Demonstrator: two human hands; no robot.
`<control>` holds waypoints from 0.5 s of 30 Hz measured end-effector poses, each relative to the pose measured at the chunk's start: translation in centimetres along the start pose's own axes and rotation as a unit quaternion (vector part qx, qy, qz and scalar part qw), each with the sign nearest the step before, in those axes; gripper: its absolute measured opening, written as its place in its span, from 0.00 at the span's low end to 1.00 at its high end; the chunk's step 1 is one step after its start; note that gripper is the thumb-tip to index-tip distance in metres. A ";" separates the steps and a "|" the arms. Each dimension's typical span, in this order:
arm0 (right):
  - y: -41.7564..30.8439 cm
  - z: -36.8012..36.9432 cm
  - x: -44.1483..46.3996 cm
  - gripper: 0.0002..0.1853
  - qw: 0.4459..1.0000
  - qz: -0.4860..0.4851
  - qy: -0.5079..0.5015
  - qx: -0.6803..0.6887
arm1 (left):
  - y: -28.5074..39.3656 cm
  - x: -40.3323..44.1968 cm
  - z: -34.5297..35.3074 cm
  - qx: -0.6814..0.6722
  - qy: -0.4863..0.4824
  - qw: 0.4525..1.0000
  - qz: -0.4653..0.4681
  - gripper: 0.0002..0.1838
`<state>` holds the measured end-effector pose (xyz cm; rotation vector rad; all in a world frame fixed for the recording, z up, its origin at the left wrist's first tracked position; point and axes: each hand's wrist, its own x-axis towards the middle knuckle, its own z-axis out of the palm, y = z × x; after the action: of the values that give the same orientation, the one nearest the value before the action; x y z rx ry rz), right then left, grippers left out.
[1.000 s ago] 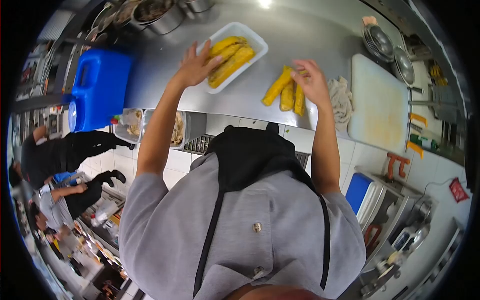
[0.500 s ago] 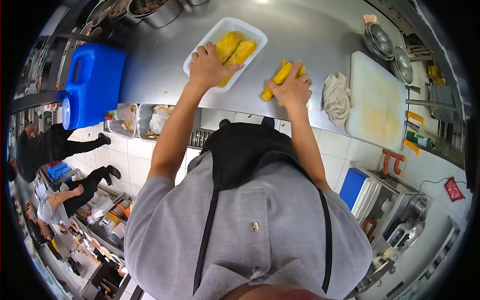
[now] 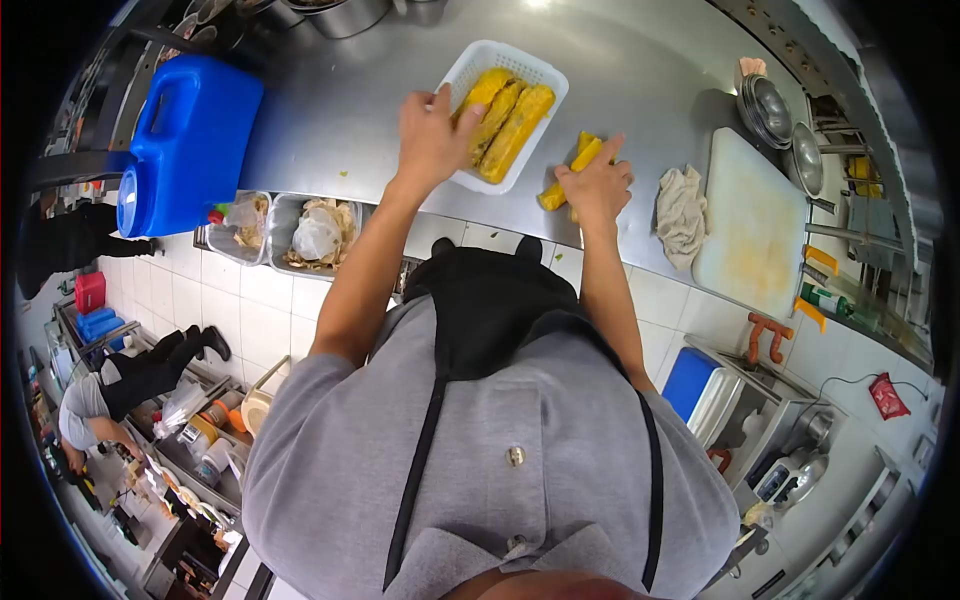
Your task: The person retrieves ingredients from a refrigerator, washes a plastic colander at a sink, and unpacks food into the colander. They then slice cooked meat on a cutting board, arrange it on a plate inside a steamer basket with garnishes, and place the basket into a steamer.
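Observation:
A white perforated plastic basket [image 3: 553,78] stands on the steel counter with several long yellow rolls [image 3: 517,130] lying side by side in it. The rolls have dark specks and look soft. My left hand [image 3: 432,142] is at the basket's left side, its fingers apart and reaching over the rim beside the leftmost roll. To the right of the basket, another yellow roll [image 3: 552,197] lies on the counter under my right hand [image 3: 597,188]. The thumb and fingers of that hand straddle it, and its underside is hidden.
A crumpled cloth [image 3: 681,215] and a white cutting board [image 3: 752,220] lie to the right, with metal bowls [image 3: 768,108] behind. On the left stands a big blue jug [image 3: 190,150]. Bins with scraps [image 3: 320,238] sit below the counter edge. Two people are at the far left.
The view has shifted, so the counter items appear further right. My left hand has drawn back from atop the rolls to the basket's left side. My right hand stays at the roll on the counter.

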<state>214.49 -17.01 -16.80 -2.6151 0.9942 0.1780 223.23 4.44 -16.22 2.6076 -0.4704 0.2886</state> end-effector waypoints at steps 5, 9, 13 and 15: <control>0.0 0.2 0.7 0.59 1.000 -0.009 -0.016 -0.019 | -1.9 -0.5 -2.3 -0.240 0.041 0.961 -0.129 0.26; 0.0 -0.7 0.4 0.55 0.998 -0.027 -0.056 -0.020 | -3.5 0.6 -1.5 -0.166 0.012 0.986 -0.026 0.25; 0.7 -0.6 0.5 0.54 0.998 -0.041 -0.050 -0.002 | -3.5 2.2 0.2 -0.068 0.045 0.996 0.024 0.24; 0.9 -0.5 0.7 0.52 0.998 -0.060 -0.036 0.009 | -4.4 3.3 0.9 -0.070 0.054 0.996 0.001 0.25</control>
<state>214.37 -18.27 -16.72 -2.6220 0.8092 0.2293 228.00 6.76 -17.88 2.4413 -0.4392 0.3814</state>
